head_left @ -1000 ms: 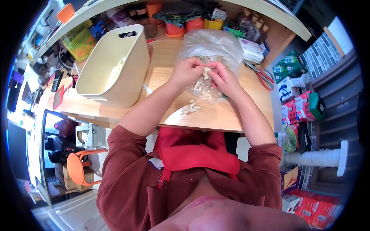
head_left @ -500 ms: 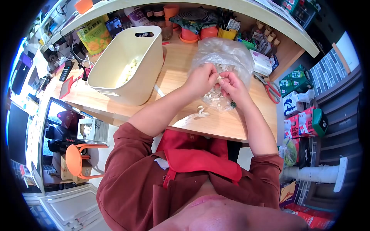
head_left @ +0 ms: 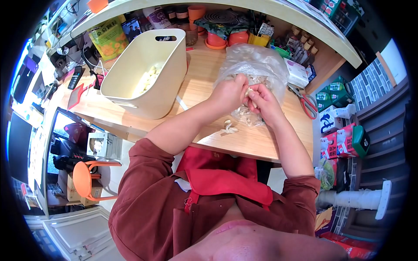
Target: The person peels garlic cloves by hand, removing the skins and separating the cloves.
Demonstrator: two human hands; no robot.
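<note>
My left hand [head_left: 230, 93] and my right hand [head_left: 264, 101] meet over a clear plastic bag [head_left: 250, 58], fingers pinched together. Between the fingertips shows a small pale garlic clove [head_left: 248, 92], gripped from both sides and partly hidden by the fingers. Inside the bag's open mouth lie garlic cloves and papery skins [head_left: 248, 116], half covered by my hands. A few loose bits of garlic skin [head_left: 228, 128] rest on the wooden table just below my left hand. To the left stands a cream plastic bin [head_left: 170, 82] with peeled garlic cloves [head_left: 147, 80] at its bottom.
Red-handled scissors [head_left: 309, 106] lie on the table's right side, near a white box [head_left: 297, 73]. A shelf [head_left: 278, 9] overhangs the back, with orange pots [head_left: 215, 40] and bottles beneath. A red tray-like piece [head_left: 75, 96] and a black remote [head_left: 75, 76] sit at the left.
My hands have turned slightly against each other, the left hand rolling over more with its knuckles raised. They stay over the bag, and the bin's contents look the same.
</note>
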